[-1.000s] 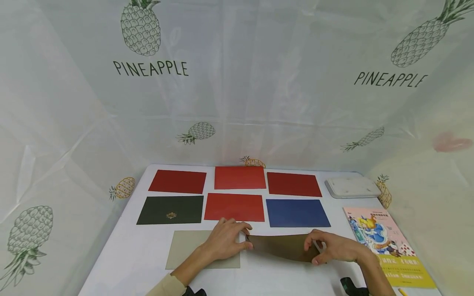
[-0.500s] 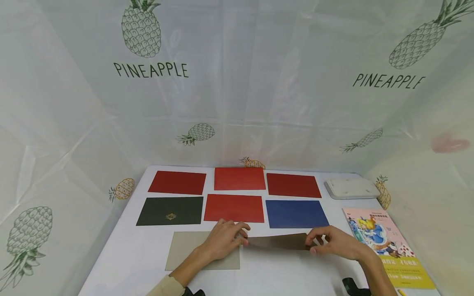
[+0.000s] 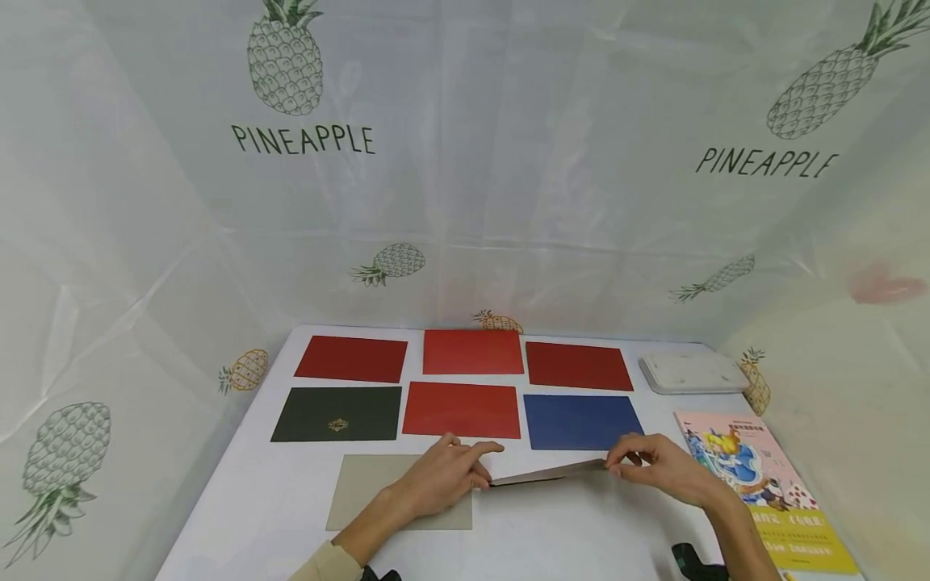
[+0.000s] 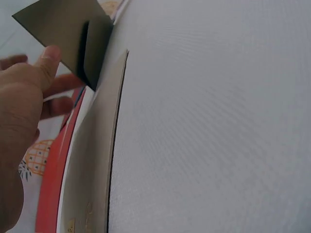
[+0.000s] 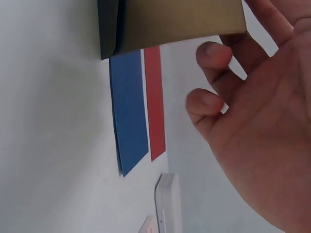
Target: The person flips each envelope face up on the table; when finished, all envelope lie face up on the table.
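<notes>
Between my two hands is a brown-gold envelope [image 3: 548, 474], tilted so that the head view catches it almost edge-on. A folded flap shows along its lower side in the right wrist view. My left hand [image 3: 443, 476] holds its left end, thumb on the face and index finger stretched out past it. The right hand [image 3: 661, 468] pinches the opposite end with fingertips. Under my left hand lies a beige envelope [image 3: 356, 492], partly hidden, with small gold marks visible in the left wrist view.
Beyond the hands lie a dark green envelope [image 3: 305, 411] with a gold emblem, a red one [image 3: 461, 410] and a blue one [image 3: 581, 420]. Several more red envelopes [image 3: 352, 359] line the back. To the right are a white flat case [image 3: 693, 373] and a colourful book [image 3: 770, 492].
The brown-gold envelope has tipped from showing its broad face to nearly edge-on. My right hand has risen slightly with its end, and the left index finger has straightened.
</notes>
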{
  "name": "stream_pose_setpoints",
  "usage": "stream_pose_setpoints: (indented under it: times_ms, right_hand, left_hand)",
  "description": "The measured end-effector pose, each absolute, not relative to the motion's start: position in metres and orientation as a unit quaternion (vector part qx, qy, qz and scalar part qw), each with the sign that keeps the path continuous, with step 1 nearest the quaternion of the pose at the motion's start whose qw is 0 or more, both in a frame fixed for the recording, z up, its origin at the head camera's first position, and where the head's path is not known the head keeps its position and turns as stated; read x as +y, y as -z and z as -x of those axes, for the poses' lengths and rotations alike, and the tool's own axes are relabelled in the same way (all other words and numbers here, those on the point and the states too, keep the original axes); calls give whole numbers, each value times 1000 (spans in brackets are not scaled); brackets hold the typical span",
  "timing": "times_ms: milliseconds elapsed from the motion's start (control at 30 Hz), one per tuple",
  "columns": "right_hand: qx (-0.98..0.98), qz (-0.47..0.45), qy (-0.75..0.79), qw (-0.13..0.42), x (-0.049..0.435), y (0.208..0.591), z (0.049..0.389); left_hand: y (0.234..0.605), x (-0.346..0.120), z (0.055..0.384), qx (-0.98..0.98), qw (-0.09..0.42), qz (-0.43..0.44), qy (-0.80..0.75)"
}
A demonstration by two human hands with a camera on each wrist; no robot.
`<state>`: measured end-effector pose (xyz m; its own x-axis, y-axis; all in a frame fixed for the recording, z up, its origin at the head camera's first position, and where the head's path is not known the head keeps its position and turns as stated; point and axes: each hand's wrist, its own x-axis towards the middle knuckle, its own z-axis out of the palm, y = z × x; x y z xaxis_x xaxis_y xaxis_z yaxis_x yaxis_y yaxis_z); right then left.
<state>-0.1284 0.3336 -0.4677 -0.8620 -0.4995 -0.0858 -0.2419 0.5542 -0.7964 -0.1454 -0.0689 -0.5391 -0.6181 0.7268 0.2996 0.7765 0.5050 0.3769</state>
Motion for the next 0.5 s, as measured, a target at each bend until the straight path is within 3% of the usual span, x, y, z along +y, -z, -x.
stream_pose_setpoints:
  times_ms: [300,500]
  right_hand:
    - [879,201,423,90,324,470,139]
    - [890,195,401,94,319,476,142]
  left_hand:
    - [531,-67,143,-839,91,479,241]
    - [535,-66,141,-850,41,460,254]
